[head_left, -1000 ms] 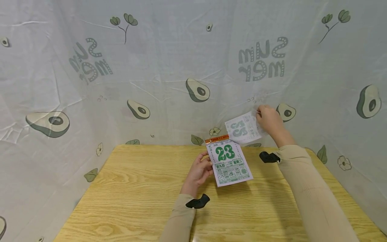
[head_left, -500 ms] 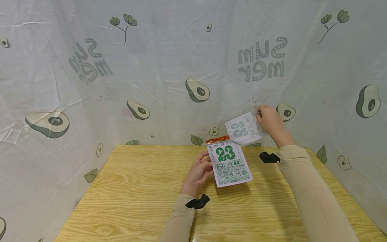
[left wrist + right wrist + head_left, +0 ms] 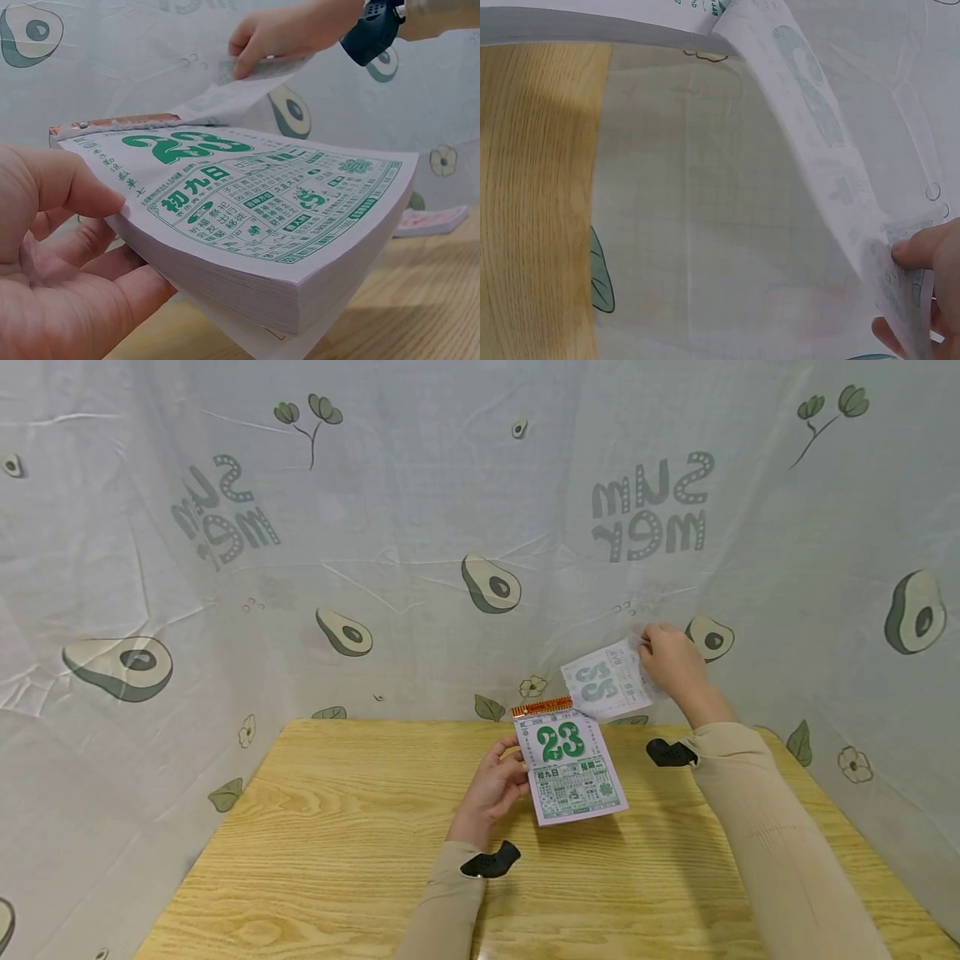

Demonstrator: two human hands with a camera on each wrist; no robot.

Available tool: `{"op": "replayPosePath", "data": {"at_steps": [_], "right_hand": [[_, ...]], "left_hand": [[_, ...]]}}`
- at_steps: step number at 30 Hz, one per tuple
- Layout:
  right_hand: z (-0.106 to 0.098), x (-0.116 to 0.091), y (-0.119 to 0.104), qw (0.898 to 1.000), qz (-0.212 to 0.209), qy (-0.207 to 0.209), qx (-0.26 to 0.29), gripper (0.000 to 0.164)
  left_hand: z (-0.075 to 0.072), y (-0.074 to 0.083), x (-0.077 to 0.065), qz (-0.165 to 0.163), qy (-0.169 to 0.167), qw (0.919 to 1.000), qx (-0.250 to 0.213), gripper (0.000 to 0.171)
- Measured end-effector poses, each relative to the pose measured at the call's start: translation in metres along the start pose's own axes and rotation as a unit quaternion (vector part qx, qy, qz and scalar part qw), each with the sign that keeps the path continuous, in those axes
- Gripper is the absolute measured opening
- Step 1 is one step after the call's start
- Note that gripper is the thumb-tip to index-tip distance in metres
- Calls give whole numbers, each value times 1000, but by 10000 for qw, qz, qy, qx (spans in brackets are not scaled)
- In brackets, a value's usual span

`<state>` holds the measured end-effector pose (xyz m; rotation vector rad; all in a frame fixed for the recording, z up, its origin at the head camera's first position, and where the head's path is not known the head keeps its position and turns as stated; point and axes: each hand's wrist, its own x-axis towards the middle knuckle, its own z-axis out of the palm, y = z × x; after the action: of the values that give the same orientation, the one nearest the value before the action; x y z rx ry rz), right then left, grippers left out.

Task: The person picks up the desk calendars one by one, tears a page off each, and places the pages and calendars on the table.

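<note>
A thick tear-off calendar (image 3: 573, 785) with a green 23 is held tilted above the table. My left hand (image 3: 495, 785) grips its left edge, thumb on top and fingers beneath, as the left wrist view shows. A red and gold strip (image 3: 542, 707) runs along its top. One thin page (image 3: 603, 681), its print showing through in reverse, is pulled up to the right. My right hand (image 3: 671, 664) pinches this page's far end between thumb and fingers. In the right wrist view, the page (image 3: 802, 112) stretches taut from the calendar's top to the right thumb (image 3: 915, 251).
The wooden table (image 3: 337, 827) lies under both hands. Behind it hangs a pale curtain (image 3: 420, 527) printed with avocados. In the left wrist view, a flat white and pink paper stack (image 3: 433, 221) lies on the table to the right.
The right hand and the pulled page have shifted very slightly to the right, and the calendar's top strip with them. Both grips stay the same.
</note>
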<state>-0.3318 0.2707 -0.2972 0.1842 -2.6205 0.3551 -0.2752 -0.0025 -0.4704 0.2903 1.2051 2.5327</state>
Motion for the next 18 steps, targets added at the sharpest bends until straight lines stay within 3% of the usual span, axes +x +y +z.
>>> {"op": "replayPosePath", "data": {"at_steps": [7, 15, 18], "right_hand": [[-2, -1, 1, 9999, 59, 102, 7, 21], [-3, -1, 2, 9999, 60, 82, 42, 22], [-4, -2, 3, 9999, 82, 70, 53, 22]], "left_hand": [[-2, 3, -1, 24, 0, 10000, -2, 42], [1, 11, -7, -72, -286, 9995, 74, 41], [0, 9, -5, -71, -197, 9998, 68, 42]]}}
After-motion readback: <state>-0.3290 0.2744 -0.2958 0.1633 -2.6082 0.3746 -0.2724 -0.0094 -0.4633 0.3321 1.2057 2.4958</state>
